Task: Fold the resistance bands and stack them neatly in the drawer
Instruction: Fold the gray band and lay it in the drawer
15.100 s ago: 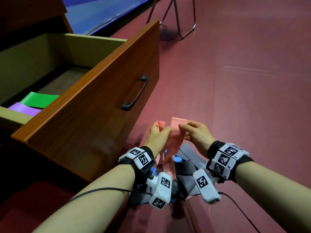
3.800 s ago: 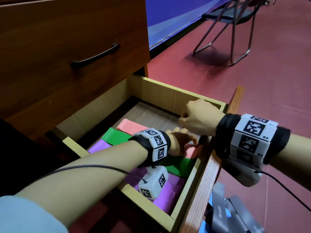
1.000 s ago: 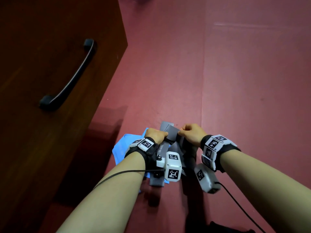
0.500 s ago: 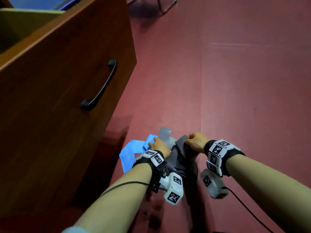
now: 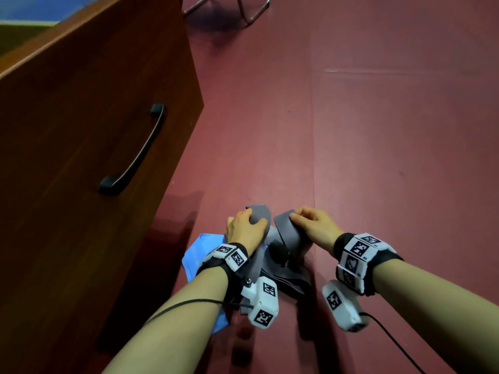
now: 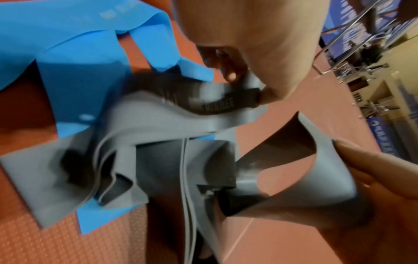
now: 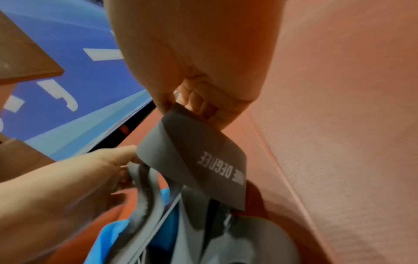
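Observation:
A tangled grey resistance band [image 5: 286, 255] lies in a heap on the red floor, partly over a crumpled blue band [image 5: 195, 256]. My left hand [image 5: 251, 220] grips one grey end, thumb on top. My right hand [image 5: 297, 215] pinches another grey end just to the right. The left wrist view shows the grey band [image 6: 158, 146] spreading over the blue band [image 6: 74, 71]. In the right wrist view my right hand's fingers [image 7: 199, 105] pinch a grey strip [image 7: 199, 157] with white print. The drawer's inside is hidden behind its wooden front [image 5: 81, 117].
The pulled-out drawer front with its black handle [image 5: 135, 152] stands close on the left of the pile. Metal chair legs [image 5: 251, 14] stand far off at the top. A blue wall banner [image 7: 79, 80] runs behind. Red floor mat [image 5: 378, 157] stretches to the right.
My hands left the drawer, where the pink band lies, and came down to the floor pile. Over the last second they took two grey band ends and drew them slightly apart.

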